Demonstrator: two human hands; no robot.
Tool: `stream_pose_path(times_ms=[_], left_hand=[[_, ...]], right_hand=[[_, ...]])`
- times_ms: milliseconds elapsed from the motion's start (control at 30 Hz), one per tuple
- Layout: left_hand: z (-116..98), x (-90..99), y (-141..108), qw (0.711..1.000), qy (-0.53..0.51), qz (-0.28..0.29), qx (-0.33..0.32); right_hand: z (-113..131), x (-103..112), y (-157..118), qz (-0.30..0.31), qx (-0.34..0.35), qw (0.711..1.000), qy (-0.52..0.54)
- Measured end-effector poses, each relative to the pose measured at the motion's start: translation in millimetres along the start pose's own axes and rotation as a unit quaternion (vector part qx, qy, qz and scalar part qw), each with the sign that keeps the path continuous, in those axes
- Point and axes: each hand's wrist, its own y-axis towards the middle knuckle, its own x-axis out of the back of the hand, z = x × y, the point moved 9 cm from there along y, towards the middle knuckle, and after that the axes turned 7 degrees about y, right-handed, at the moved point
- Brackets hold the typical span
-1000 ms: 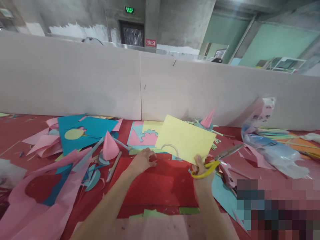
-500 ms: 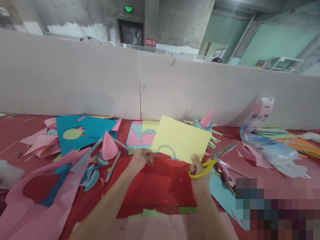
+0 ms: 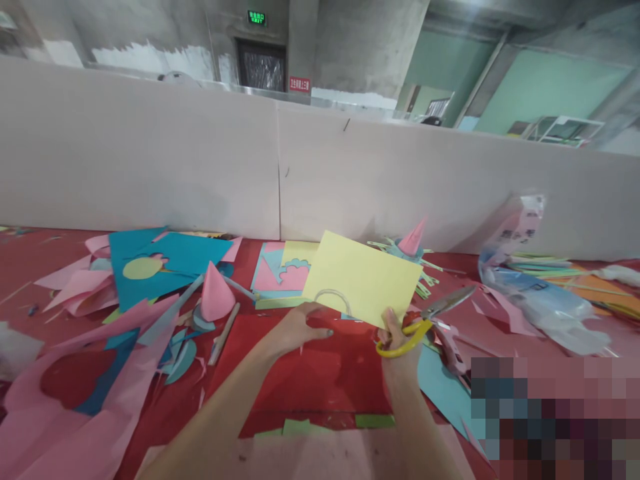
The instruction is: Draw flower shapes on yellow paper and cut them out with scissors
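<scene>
A pale yellow sheet [image 3: 367, 277] with a curved line drawn near its lower left edge is held up by my right hand [image 3: 399, 337], thumb on its lower right corner. Yellow-handled scissors [image 3: 417, 330] hang on the same hand, their blades apart from the sheet and pointing to the upper right. My left hand [image 3: 303, 328] is at the sheet's lower left corner, thumb and fingers apart; its fingertips are partly hidden by the sheet. Behind the sheet lies a paper collage [image 3: 280, 273] with pink and blue shapes.
Pink cones [image 3: 217, 293] stand left and behind right. Blue and pink paper scraps [image 3: 170, 263] cover the left side. A pink glue gun [image 3: 453, 350], a plastic bag [image 3: 555, 300] and paper strips lie right. A white partition [image 3: 320, 173] borders the red table's back.
My left hand has moved a little right and its thumb and fingers have spread apart. My right hand, the scissors and the sheet look nearly unchanged.
</scene>
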Motion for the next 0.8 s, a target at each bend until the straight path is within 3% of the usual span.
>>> stream_pose_path(times_ms=[100,200,333,633,800], left_hand=[[-12,-8.8,0,0.999,-0.042,-0.003,0.004],[-25,-23.9,1,0.991,-0.128,0.031,-0.002],[-24,-29.4,1,0.977,-0.207,0.035,0.034],[-20,-11.7,1,0.981,-0.185,-0.018,0.054],[-31,27.6,-2,0.983,-0.155,-0.081,0.05]], right_hand=[[-9,6,3,-0.004,-0.02,1.0,0.001],[-15,9,4,-0.003,-0.032,0.999,-0.002],[-15,9,3,-0.005,-0.037,0.999,-0.018],[-9,8,2,0.01,-0.02,0.994,-0.103],[-24,3,6,0.072,-0.073,0.994,-0.033]])
